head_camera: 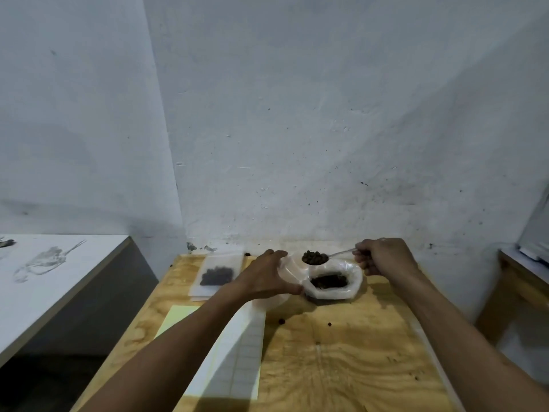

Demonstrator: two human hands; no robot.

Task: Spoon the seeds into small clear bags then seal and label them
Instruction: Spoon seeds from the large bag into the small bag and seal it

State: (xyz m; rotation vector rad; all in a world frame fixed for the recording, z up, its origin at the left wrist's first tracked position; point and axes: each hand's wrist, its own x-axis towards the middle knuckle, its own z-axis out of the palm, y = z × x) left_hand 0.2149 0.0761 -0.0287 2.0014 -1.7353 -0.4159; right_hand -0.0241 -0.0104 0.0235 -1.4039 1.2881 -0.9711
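A metal spoon (323, 256) heaped with dark seeds (314, 257) is gripped in the curled right hand (383, 257) above the open supply bag (332, 282) on the plywood counter (341, 352). A small clear bag (289, 270) is held open by the left hand (267, 278), just beside the spoon. A filled bag (217, 273) is seen lying flat at the counter's far left.

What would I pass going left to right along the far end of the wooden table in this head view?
Filled seed bag → left hand holding a clear bag → loaded spoon → open sack of seeds → right hand.
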